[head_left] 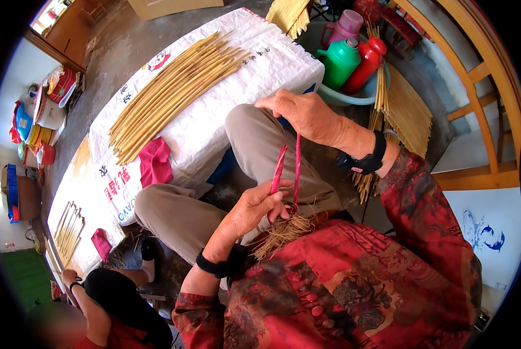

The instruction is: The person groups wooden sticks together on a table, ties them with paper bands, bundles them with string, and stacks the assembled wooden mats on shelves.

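Observation:
Over my lap, my left hand (260, 206) is closed on a pointed, pinkish-red twisted strip (280, 164) that stands up from its fingers. A tangle of dry brown fibres (286, 235) lies just below that hand against my red patterned shirt. My right hand (301, 116) is raised higher, its fingers curled in a pinch on a thin pink cord (297, 168) that runs down toward my left hand; the pinched part is hidden. My trousered knees (243, 134) are beside and behind both hands.
White sacking (283, 67) covers low tables with long straw-coloured sticks (167, 93) and pink cloths (154, 163). At the right are a basin (324, 96) of flasks, woven mats (408, 116) and a wooden frame (487, 145). A co-worker (97, 314) works at lower left; containers (42, 142) line the left wall.

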The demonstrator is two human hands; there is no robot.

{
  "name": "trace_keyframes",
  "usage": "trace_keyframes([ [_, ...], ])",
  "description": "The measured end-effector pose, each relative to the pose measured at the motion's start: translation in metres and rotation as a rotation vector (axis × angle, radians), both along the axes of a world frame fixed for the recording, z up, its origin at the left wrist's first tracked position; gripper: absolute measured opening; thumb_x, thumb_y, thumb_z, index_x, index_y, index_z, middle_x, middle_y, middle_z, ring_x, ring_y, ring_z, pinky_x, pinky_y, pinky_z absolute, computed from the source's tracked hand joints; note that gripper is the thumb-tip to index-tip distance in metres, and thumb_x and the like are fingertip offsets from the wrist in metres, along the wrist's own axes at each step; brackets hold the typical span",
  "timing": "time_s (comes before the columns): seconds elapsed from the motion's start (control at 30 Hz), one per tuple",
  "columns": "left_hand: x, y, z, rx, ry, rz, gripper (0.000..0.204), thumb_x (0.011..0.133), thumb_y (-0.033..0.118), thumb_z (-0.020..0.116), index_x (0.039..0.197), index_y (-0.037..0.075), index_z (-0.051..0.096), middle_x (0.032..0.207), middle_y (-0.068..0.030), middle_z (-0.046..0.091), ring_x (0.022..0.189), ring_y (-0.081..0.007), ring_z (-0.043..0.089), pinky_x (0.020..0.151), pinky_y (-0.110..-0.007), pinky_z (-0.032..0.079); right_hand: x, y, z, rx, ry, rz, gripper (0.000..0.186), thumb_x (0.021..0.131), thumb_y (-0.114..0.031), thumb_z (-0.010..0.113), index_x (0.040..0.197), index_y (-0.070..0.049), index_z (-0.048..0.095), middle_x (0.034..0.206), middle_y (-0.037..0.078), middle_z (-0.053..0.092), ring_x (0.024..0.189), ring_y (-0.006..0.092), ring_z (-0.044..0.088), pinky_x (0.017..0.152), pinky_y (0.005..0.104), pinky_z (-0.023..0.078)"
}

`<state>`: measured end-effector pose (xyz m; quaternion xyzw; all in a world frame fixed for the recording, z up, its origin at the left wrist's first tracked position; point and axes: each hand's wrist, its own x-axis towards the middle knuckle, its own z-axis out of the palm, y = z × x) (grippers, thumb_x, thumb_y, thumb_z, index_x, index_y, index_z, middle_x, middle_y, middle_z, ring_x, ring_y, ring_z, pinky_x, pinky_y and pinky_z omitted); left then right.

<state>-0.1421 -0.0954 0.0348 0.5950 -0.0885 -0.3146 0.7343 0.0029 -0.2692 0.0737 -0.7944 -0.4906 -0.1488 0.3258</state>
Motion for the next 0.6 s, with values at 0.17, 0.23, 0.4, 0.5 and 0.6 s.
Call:
trace_keyframes([
  [0.17, 0.0, -0.003, -0.003, 0.009, 0.005, 0.027, 0.031, 0.094, 0.018, 0.039, 0.118, -0.001, 0.045, 0.058, 0.0008, 0.045, 0.064, -0.009, 0.054, 0.056, -0.021, 0.039, -0.002, 0.012, 0.01, -0.017, -0.13, -0.017, 0.031, 0.076, -0.003, 0.051, 0.107, -0.008, 0.054, 0.077, 0.005, 0.055, 0.064, 0.0183, 0.06, 0.053, 0.0276, 0.049],
  [0.23, 0.002, -0.006, -0.003, 0.031, 0.011, 0.03, 0.03, 0.094, 0.018, 0.039, 0.116, -0.001, 0.046, 0.058, 0.0006, 0.045, 0.063, -0.0088, 0.053, 0.056, -0.02, 0.039, -0.01, 0.023, 0.016, -0.03, -0.177, -0.007, 0.031, 0.076, -0.004, 0.052, 0.107, -0.008, 0.054, 0.078, 0.005, 0.056, 0.064, 0.0187, 0.061, 0.052, 0.0278, 0.05],
  [0.4, 0.003, -0.01, 0.0, 0.092, 0.032, 0.018, 0.027, 0.094, 0.019, 0.04, 0.109, -0.002, 0.047, 0.061, -0.0001, 0.048, 0.062, -0.0091, 0.055, 0.054, -0.022, 0.04, -0.015, 0.055, 0.016, -0.014, -0.232, 0.181, 0.029, 0.074, -0.007, 0.053, 0.104, -0.009, 0.055, 0.081, 0.003, 0.055, 0.062, 0.019, 0.059, 0.05, 0.0276, 0.05],
  [0.5, 0.003, -0.013, 0.014, 0.262, -0.086, -0.033, 0.031, 0.094, 0.024, 0.04, 0.107, -0.003, 0.05, 0.058, -0.0004, 0.047, 0.061, -0.0096, 0.055, 0.055, -0.022, 0.041, -0.015, 0.071, 0.007, -0.07, -0.263, 0.218, 0.025, 0.075, -0.01, 0.053, 0.1, -0.01, 0.056, 0.079, 0.003, 0.054, 0.062, 0.0191, 0.059, 0.049, 0.0283, 0.049],
  [0.6, 0.006, -0.01, 0.012, 0.169, 0.009, -0.04, 0.037, 0.094, 0.028, 0.038, 0.102, -0.004, 0.054, 0.053, -0.0011, 0.046, 0.06, -0.0108, 0.056, 0.055, -0.022, 0.041, -0.015, 0.079, -0.001, -0.151, -0.261, 0.312, 0.019, 0.076, -0.014, 0.054, 0.095, -0.011, 0.056, 0.076, 0.004, 0.053, 0.063, 0.0188, 0.058, 0.051, 0.0302, 0.047],
])
